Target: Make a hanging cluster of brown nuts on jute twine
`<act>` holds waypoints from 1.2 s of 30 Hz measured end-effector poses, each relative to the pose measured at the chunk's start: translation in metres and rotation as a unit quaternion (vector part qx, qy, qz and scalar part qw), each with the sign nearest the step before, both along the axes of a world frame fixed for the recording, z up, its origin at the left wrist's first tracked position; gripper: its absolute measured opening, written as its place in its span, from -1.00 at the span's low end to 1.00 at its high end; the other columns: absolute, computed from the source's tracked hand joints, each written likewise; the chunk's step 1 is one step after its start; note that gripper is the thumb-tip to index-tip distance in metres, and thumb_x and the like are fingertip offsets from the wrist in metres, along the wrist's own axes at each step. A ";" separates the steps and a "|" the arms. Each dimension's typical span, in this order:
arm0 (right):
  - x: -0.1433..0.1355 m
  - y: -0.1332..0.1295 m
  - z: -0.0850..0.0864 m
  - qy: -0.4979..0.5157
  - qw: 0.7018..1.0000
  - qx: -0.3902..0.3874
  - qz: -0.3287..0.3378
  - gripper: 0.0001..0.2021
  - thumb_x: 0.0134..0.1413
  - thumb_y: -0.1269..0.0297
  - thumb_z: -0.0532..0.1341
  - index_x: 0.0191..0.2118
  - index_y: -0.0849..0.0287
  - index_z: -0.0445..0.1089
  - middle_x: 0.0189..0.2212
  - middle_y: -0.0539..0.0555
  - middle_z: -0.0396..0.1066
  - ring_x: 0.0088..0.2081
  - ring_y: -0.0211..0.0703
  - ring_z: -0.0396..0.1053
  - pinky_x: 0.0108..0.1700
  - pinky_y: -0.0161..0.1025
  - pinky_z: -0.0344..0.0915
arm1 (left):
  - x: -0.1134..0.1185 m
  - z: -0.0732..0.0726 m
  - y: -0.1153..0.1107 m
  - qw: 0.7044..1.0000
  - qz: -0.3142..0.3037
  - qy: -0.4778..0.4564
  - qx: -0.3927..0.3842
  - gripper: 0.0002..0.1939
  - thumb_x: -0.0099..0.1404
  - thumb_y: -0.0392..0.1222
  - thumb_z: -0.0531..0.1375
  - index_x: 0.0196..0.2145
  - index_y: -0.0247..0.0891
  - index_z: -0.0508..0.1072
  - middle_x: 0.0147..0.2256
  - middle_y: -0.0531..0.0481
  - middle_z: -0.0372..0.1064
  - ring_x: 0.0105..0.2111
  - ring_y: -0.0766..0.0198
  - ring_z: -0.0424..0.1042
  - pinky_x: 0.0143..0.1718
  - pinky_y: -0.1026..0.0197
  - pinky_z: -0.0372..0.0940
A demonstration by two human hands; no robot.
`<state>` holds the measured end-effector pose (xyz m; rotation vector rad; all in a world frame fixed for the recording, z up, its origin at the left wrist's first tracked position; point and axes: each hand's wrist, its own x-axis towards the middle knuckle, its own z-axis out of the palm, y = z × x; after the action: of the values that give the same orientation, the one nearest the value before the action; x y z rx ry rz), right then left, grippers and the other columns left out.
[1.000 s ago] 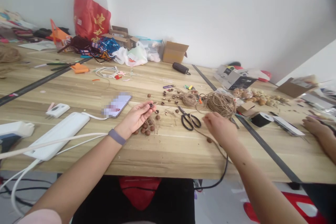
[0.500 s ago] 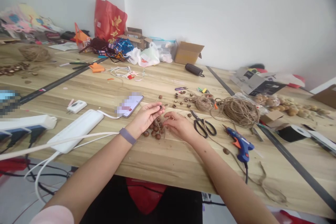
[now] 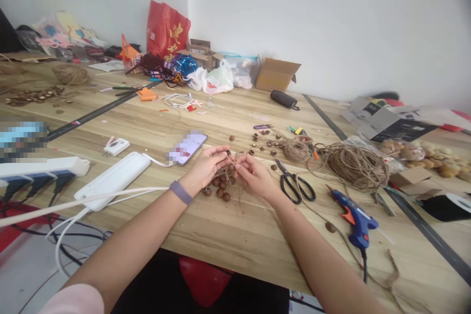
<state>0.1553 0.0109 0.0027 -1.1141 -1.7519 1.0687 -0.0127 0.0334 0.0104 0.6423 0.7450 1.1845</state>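
Observation:
My left hand point(image 3: 206, 168) is closed in a pinch on a small dark brown nut at its fingertips. Close beside it, my right hand point(image 3: 253, 174) pinches thin twine that runs by the nut. Under and between the hands hangs or lies a cluster of round brown nuts point(image 3: 221, 187) tangled with twine; the fingers partly cover it. Loose nuts and half shells point(image 3: 254, 140) lie just beyond. Black-handled scissors point(image 3: 294, 185) rest to the right of my right hand, and a phone point(image 3: 191, 148) lies behind my left wrist.
A blue glue gun point(image 3: 355, 221) and a large twine coil point(image 3: 355, 167) lie to the right, near a smaller twine ball point(image 3: 297, 149). White power strips point(image 3: 110, 181) with cables are at left. Bags, an open cardboard box point(image 3: 276, 74) and a black case point(image 3: 284, 99) stand further back.
My right hand has moved up and in to my left hand's fingertips and now pinches the twine there. The view has turned slightly left, so the table items appear further right.

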 end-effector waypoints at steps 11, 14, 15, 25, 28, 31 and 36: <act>-0.001 -0.008 -0.006 -0.073 0.993 0.064 -0.060 -0.89 0.18 0.18 0.11 -0.28 0.08 0.25 -0.55 -0.06 0.40 -0.52 -0.19 0.32 -0.42 -0.26 0.22 | 0.003 -0.003 -0.004 0.999 -0.035 -0.001 0.007 -0.87 0.21 -0.52 0.26 -0.30 -0.38 0.52 -0.39 -0.03 0.50 -0.42 0.39 0.51 -0.31 0.38 0.41; -0.003 -0.011 -0.007 -0.116 0.987 0.091 -0.071 -0.88 0.16 0.21 0.13 -0.23 0.10 0.34 -0.56 -0.07 0.37 -0.55 -0.22 0.25 -0.45 -0.28 0.17 | 0.004 -0.002 -0.005 1.000 -0.026 -0.004 -0.010 -0.85 0.21 -0.54 0.24 -0.33 -0.38 0.53 -0.40 -0.03 0.50 -0.42 0.40 0.50 -0.28 0.38 0.41; -0.004 -0.012 -0.006 -0.125 0.985 0.097 -0.068 -0.86 0.16 0.22 0.14 -0.22 0.11 0.38 -0.56 -0.06 0.37 -0.55 -0.23 0.23 -0.46 -0.29 0.15 | 0.005 -0.002 -0.005 1.000 -0.025 -0.007 -0.016 -0.85 0.22 -0.55 0.23 -0.33 -0.38 0.53 -0.41 -0.02 0.49 -0.42 0.40 0.49 -0.28 0.38 0.41; 0.014 -0.002 -0.001 -0.165 0.984 0.037 -0.048 -0.80 0.12 0.27 0.17 -0.18 0.17 0.47 -0.50 -0.03 0.42 -0.53 -0.26 0.24 -0.44 -0.31 0.18 | 0.004 0.010 -0.009 0.997 -0.052 -0.019 -0.049 -0.79 0.28 -0.58 0.14 -0.35 -0.40 0.54 -0.44 -0.03 0.50 -0.52 0.47 0.45 -0.40 0.46 0.39; 0.014 -0.003 -0.002 -0.205 0.976 0.067 -0.022 -0.88 0.11 0.35 0.19 -0.29 0.16 0.49 -0.46 0.00 0.44 -0.43 -0.22 0.31 -0.33 -0.28 0.22 | 0.004 0.010 -0.011 0.996 -0.063 -0.004 -0.055 -0.78 0.29 -0.57 0.13 -0.34 -0.40 0.54 -0.43 -0.03 0.51 -0.54 0.47 0.46 -0.44 0.47 0.38; 0.010 -0.003 -0.006 -0.162 0.980 0.083 -0.080 -0.88 0.13 0.31 0.17 -0.37 0.15 0.43 -0.46 0.02 0.42 -0.40 -0.19 0.32 -0.30 -0.26 0.22 | 0.004 0.009 -0.011 0.995 -0.074 0.013 -0.060 -0.79 0.28 -0.57 0.15 -0.32 -0.39 0.55 -0.44 -0.03 0.51 -0.56 0.46 0.45 -0.47 0.46 0.37; 0.007 0.001 -0.013 0.072 0.993 -0.077 -0.056 -0.75 0.06 0.02 0.22 -0.34 0.11 0.33 -0.60 -0.12 0.24 -0.63 -0.30 0.09 -0.54 -0.32 0.04 | 0.003 0.010 -0.009 0.996 -0.054 0.030 -0.059 -0.79 0.30 -0.55 0.14 -0.34 -0.39 0.54 -0.47 0.01 0.48 -0.56 0.48 0.42 -0.46 0.48 0.36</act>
<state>0.1625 0.0116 -0.0105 -1.1844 -1.4973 1.2002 -0.0096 0.0247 0.0209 0.6130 0.8149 1.0184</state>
